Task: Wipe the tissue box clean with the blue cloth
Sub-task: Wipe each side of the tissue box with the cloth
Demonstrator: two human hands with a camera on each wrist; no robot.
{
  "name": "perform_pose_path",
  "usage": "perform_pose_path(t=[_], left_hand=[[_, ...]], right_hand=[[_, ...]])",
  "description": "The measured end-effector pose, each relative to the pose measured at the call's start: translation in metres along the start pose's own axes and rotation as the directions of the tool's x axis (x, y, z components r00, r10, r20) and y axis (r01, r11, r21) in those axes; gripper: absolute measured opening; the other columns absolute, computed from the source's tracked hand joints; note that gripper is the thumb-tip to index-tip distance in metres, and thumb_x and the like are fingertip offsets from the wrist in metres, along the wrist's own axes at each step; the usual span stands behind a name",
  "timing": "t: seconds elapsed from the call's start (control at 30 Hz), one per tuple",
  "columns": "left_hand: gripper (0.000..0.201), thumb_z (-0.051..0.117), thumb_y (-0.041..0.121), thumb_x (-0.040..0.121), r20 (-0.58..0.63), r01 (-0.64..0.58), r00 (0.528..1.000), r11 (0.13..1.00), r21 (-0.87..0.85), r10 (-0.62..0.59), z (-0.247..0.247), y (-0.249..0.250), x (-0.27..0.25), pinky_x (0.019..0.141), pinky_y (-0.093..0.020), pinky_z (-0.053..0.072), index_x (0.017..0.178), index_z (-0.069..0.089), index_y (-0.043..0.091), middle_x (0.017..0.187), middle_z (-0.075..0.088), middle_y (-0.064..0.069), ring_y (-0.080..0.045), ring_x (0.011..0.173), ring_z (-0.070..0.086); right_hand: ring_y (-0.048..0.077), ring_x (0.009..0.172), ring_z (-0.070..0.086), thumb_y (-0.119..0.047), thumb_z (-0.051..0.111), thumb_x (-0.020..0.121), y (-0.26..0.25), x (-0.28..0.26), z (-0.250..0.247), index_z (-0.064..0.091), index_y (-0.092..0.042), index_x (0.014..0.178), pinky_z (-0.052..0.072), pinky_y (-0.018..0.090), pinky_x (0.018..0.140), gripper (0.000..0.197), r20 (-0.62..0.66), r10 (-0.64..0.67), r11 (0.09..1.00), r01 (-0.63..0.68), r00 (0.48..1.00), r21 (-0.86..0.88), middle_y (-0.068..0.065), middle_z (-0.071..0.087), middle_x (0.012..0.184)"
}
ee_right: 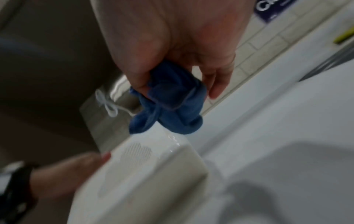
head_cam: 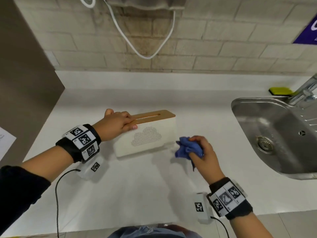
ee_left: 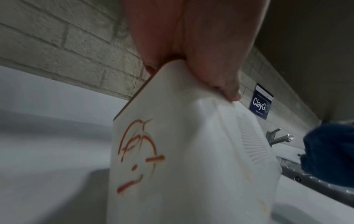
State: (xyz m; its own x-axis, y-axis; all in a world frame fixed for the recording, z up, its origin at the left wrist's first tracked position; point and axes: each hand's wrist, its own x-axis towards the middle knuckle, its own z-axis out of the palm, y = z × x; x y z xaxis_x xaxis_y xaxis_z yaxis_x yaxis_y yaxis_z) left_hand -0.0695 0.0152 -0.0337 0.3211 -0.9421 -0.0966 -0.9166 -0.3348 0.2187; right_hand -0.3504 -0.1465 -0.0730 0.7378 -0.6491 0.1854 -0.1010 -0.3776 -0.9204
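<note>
A white tissue box [head_cam: 145,141] with a slotted wooden lid [head_cam: 154,115] and a dotted cloud pattern stands on the white counter. My left hand [head_cam: 118,123] grips its left top end, fingers over the lid and thumb behind. The left wrist view shows the box [ee_left: 191,151] close up, with orange-red scribbles [ee_left: 139,153] on its end face. My right hand [head_cam: 200,150] holds the bunched blue cloth [head_cam: 186,148] just off the box's right end. In the right wrist view the cloth [ee_right: 170,106] hangs over the box [ee_right: 145,174], where a wet streak glistens.
A steel sink [head_cam: 274,140] with a tap [head_cam: 305,90] lies to the right, and a yellow sponge [head_cam: 280,91] sits behind it. A white cord [head_cam: 145,48] hangs down the brick wall. A brown cabinet side [head_cam: 25,74] bounds the counter on the left.
</note>
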Motion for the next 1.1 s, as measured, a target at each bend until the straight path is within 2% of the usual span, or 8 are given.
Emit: perform_pose_path(t=[0.13,0.27,0.4,0.67,0.73,0.8,0.97,1.1], left_hand=[[0.033,0.025,0.054,0.091,0.113,0.121,0.988,0.980,-0.160,-0.104,0.000,-0.007,0.002,0.080,-0.031,0.013,0.096,0.056,0.043,0.102,0.055,0.006,-0.014,0.105,0.047],[0.032,0.020,0.060,0.088,0.141,0.181,0.978,0.965,-0.187,-0.156,0.007,-0.013,0.001,0.087,-0.033,0.016,0.089,0.051,0.050,0.098,0.052,0.010,-0.019,0.105,0.046],[0.025,0.023,0.056,0.090,0.155,0.238,0.966,0.940,-0.243,-0.205,0.011,-0.015,0.001,0.090,-0.033,0.017,0.077,0.045,0.057,0.096,0.049,0.012,-0.026,0.107,0.043],[0.031,0.020,0.057,0.090,0.155,0.273,0.959,0.914,-0.300,-0.235,0.011,-0.012,0.000,0.090,-0.034,0.019,0.069,0.043,0.057,0.090,0.048,0.011,-0.027,0.105,0.045],[0.030,0.020,0.053,0.092,0.177,0.270,0.959,0.908,-0.321,-0.223,0.009,-0.011,-0.002,0.094,-0.035,0.019,0.077,0.046,0.055,0.098,0.050,0.005,-0.028,0.107,0.042],[0.030,0.021,0.047,0.095,0.196,0.262,0.959,0.901,-0.345,-0.204,0.004,-0.009,-0.005,0.096,-0.034,0.018,0.089,0.051,0.043,0.103,0.049,0.002,-0.029,0.110,0.038],[0.041,0.021,0.038,0.098,0.240,0.262,0.954,0.893,-0.367,-0.181,-0.008,-0.005,-0.006,0.104,-0.032,0.012,0.121,0.052,0.028,0.107,0.044,0.001,-0.024,0.117,0.037],[0.043,0.018,0.039,0.098,0.269,0.257,0.950,0.891,-0.374,-0.161,-0.007,-0.006,-0.008,0.108,-0.036,0.011,0.129,0.046,0.030,0.110,0.044,0.000,-0.022,0.120,0.038]], right_hand=[[-0.010,0.079,0.056,-0.016,0.063,0.075,-0.026,0.027,0.011,0.043,-0.033,0.093,0.044,0.009,0.074,0.032,-0.185,-0.028,0.985,0.058,0.982,0.160,-0.013,0.056,0.092],[-0.010,0.089,0.058,0.015,0.057,0.080,-0.041,0.052,0.038,0.044,-0.025,0.105,0.048,0.010,0.077,0.049,-0.117,-0.142,0.990,0.140,0.983,-0.022,-0.007,0.054,0.104],[0.033,0.107,0.054,0.004,0.061,0.077,-0.023,0.061,0.057,0.056,-0.021,0.116,0.044,0.038,0.095,0.047,0.059,-0.220,0.893,0.225,0.974,-0.391,0.009,0.052,0.129],[0.027,0.084,0.062,-0.004,0.062,0.077,-0.021,0.029,0.038,0.058,-0.015,0.104,0.048,0.029,0.069,0.029,0.111,-0.014,0.807,0.077,0.994,-0.586,0.008,0.058,0.108],[0.021,0.081,0.065,-0.010,0.060,0.079,-0.022,0.016,0.029,0.057,-0.018,0.092,0.048,0.029,0.066,0.015,0.196,0.101,0.825,0.028,0.975,-0.564,0.000,0.065,0.091],[0.012,0.080,0.063,-0.013,0.059,0.078,-0.031,0.006,0.031,0.057,-0.025,0.084,0.050,0.028,0.074,0.013,0.284,-0.070,0.891,0.188,0.956,-0.413,-0.011,0.068,0.079],[0.016,0.097,0.047,-0.019,0.062,0.076,-0.067,0.005,0.089,0.060,-0.025,0.089,0.030,0.020,0.092,0.014,0.469,-0.459,0.711,0.628,0.755,-0.316,-0.010,0.068,0.102],[0.019,0.093,0.052,-0.002,0.062,0.075,-0.087,0.004,0.125,0.055,-0.016,0.094,0.043,0.023,0.080,0.025,0.477,-0.474,0.833,0.552,0.740,-0.029,0.002,0.061,0.107]])
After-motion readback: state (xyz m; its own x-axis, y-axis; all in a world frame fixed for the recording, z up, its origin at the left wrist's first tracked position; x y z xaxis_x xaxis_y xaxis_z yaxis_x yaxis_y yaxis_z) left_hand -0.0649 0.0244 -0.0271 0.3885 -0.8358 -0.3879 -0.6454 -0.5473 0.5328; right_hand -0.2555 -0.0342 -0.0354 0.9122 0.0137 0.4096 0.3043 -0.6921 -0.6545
